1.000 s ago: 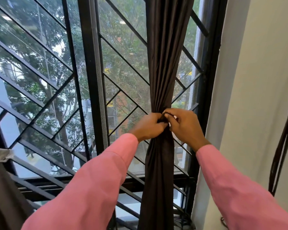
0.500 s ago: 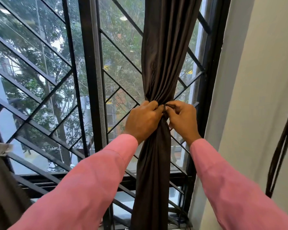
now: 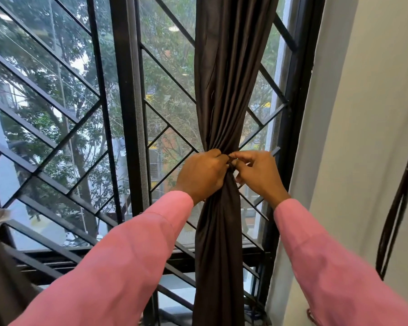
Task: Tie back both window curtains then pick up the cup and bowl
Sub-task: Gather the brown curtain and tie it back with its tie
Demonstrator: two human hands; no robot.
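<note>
The long dark brown cloth curtain (image 3: 224, 90) hangs at the right side of the black metal window grille (image 3: 125, 114), bunched into one thick rope. Your left hand (image 3: 203, 176) is closed tight around the bunch. Your right hand (image 3: 257, 175) pinches a thin dark tie (image 3: 231, 158) at the same spot. The cloth looks soft, light and a bit slippery, so keep squeezing at the narrow middle while you knot.
</note>
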